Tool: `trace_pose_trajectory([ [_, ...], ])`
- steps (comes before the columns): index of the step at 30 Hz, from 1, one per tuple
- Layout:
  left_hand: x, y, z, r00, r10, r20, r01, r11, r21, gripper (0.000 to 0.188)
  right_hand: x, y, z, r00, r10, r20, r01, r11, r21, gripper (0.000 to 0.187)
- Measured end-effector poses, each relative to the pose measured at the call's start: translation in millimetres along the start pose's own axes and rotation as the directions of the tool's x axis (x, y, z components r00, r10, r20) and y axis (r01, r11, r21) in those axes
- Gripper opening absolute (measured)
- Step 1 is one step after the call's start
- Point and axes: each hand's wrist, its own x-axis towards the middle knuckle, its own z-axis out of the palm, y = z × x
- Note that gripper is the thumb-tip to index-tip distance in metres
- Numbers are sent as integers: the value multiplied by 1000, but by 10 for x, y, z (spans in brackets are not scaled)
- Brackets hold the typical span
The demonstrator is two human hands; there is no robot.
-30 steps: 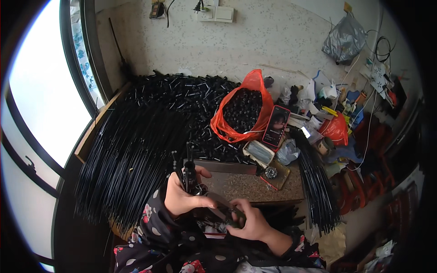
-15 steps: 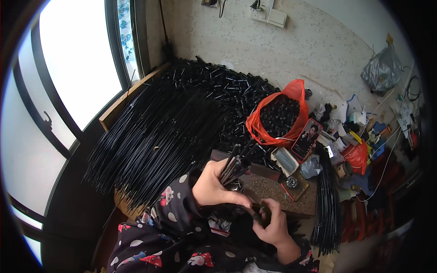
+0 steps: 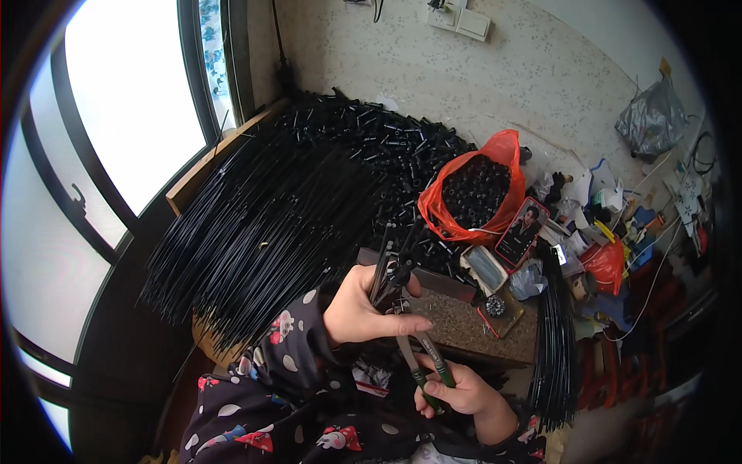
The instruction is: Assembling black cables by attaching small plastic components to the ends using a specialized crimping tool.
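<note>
My left hand [image 3: 363, 313] is closed around a small bunch of thin black rods [image 3: 392, 267], some with black tube-like ends sticking up above my fingers. In my right hand [image 3: 468, 394] are pliers with green grips [image 3: 439, 384], their metal arms [image 3: 407, 352] spread apart in a narrow V. The plier jaws reach up behind my left thumb, close to the rods. Whether the jaws bite on a rod is hidden by my left hand.
Long black rods [image 3: 232, 240] lie massed at the left, with loose black tubes [image 3: 363, 127] behind. A red plastic bag [image 3: 427, 203] of black tubular parts, a phone [image 3: 522, 232], a clear-topped case [image 3: 485, 269] and a hanging bunch of rods [image 3: 553, 348] stand right. A board-edged bench [image 3: 479, 332] lies ahead.
My right hand has shifted slightly down and the plier handles have spread, showing more of their metal arms. The bunch in my left hand has turned more upright.
</note>
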Motion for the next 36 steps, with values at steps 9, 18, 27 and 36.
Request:
trace_pose_trajectory([
  [9,-39,71,168,991,-36,-131,28,997,-69,31,210,358,207,798,-460,-389,166,788,-593,17],
  [18,-197,-157,271,964,-26,-266,12,998,-54,43,152,270,414,740,-524,-421,98,703,-704,13],
  [27,-181,-303,-51,995,85,-54,-101,866,-490,24,-149,54,-36,839,-434,-329,390,900,-194,29],
  [36,-243,-354,-87,997,74,-11,-73,931,-357,35,-225,-486,124,618,-777,117,-89,-217,-972,17],
])
